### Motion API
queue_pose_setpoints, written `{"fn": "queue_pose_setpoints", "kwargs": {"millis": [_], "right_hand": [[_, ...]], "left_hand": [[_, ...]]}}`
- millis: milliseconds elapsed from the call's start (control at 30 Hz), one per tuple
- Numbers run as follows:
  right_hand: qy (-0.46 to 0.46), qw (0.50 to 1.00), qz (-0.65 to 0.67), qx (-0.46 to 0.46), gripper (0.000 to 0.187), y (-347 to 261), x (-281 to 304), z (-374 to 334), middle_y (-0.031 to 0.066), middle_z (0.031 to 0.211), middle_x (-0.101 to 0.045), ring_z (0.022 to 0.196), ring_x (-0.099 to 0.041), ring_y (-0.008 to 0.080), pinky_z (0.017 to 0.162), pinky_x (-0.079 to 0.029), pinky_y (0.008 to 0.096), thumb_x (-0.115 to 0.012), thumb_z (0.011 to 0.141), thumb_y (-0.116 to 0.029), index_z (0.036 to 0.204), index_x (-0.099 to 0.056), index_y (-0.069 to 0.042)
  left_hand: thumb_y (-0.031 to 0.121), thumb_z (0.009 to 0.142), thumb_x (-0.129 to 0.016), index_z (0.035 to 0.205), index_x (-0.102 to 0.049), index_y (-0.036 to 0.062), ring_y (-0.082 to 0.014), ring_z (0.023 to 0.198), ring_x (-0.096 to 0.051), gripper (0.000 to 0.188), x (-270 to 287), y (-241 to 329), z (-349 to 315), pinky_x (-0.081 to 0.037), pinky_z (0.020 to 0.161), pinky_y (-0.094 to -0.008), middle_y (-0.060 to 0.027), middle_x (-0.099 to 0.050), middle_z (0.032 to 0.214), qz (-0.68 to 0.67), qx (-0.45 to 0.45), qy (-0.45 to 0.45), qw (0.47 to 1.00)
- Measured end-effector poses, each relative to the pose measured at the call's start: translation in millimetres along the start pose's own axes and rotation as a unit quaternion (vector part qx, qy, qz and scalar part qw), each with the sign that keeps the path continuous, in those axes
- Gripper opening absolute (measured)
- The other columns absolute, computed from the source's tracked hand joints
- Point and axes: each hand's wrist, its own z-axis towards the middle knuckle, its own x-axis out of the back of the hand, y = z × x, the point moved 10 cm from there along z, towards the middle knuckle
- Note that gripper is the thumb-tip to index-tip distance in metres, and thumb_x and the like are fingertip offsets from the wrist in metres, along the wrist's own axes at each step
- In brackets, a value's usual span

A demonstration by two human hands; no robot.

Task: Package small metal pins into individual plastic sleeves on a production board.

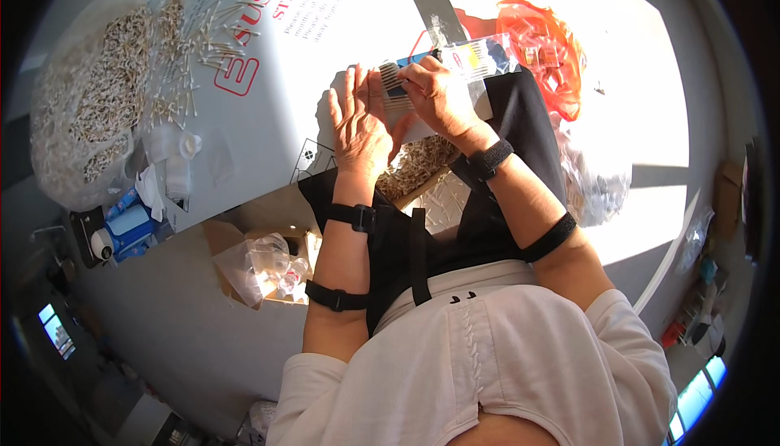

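Note:
My left hand (361, 129) lies flat on the grey sheet-topped table (268, 113), fingers stretched and spread, beside a row of thin pale sticks like cotton swabs (388, 75). Over the right end of that row, my right hand (443, 97) is closed with bent fingers pinched together. What it grips is hidden; a small dark piece shows by its knuckles. Just beyond it lies a clear flat packet (474, 60) with another row of swabs and a printed label. Below my hands, at my lap, a box holds many loose swabs (418, 166).
A large clear bag of swabs (114, 97) stands at the table's left, with loose swabs (219, 36) scattered beside it. A blue package (130, 227) sits at the left corner. An orange-red plastic bag (544, 56) is at right. Below, a cardboard box (236, 263) contains clear plastic.

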Motion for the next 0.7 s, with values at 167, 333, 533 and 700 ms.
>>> {"fn": "queue_pose_setpoints", "kwargs": {"millis": [167, 333, 533, 700], "right_hand": [[-0.021, 1.0, -0.001, 0.0, 0.012, 3.8, -3.0, -1.5, 0.0122, 0.083, -0.059, 0.078, -0.062, 0.0333, 0.069, -0.051, 0.0418, -0.065, 0.082, -0.009, 0.093, -0.069, -0.008], [0.011, 1.0, 0.014, -0.018, 0.013, 5.8, -0.9, 2.6, 0.0115, 0.083, -0.061, 0.079, -0.063, 0.0333, 0.069, -0.052, 0.0416, -0.065, 0.081, -0.01, 0.093, -0.07, -0.009], [0.009, 1.0, -0.008, -0.018, 0.012, 9.9, -4.1, 8.3, 0.0119, 0.085, -0.063, 0.08, -0.063, 0.0333, 0.07, -0.052, 0.0414, -0.064, 0.082, -0.01, 0.092, -0.071, -0.009], [-0.007, 1.0, -0.007, -0.017, 0.01, 5.5, -4.4, 7.4, 0.012, 0.084, -0.063, 0.079, -0.064, 0.0331, 0.07, -0.052, 0.0409, -0.064, 0.084, -0.011, 0.09, -0.071, -0.009]], "left_hand": [[0.065, 0.089, -0.045, 0.149, -0.025, -0.0005, -0.028, 0.148, -0.013, 0.092, 2.4, 0.6, 1.2, -0.006, 0.117, -0.0532, -0.0154, -0.023, 0.157, -0.012, 0.001, 0.002, 1.0], [0.065, 0.088, -0.047, 0.149, -0.026, -0.001, -0.0304, 0.147, -0.016, 0.092, 2.9, 0.7, 0.8, -0.009, 0.117, -0.0522, -0.0162, -0.024, 0.156, 0.007, -0.001, 0.007, 1.0], [0.064, 0.089, -0.046, 0.149, -0.024, -0.002, -0.0314, 0.146, -0.017, 0.092, 5.2, 2.8, 1.6, -0.01, 0.117, -0.0527, -0.018, -0.025, 0.156, 0.0, -0.006, 0.005, 1.0], [0.062, 0.091, -0.044, 0.149, -0.025, -0.002, -0.0297, 0.147, -0.014, 0.089, 3.5, 0.5, 0.9, -0.009, 0.117, -0.0545, -0.0167, -0.025, 0.156, -0.011, -0.001, -0.004, 1.0]]}}
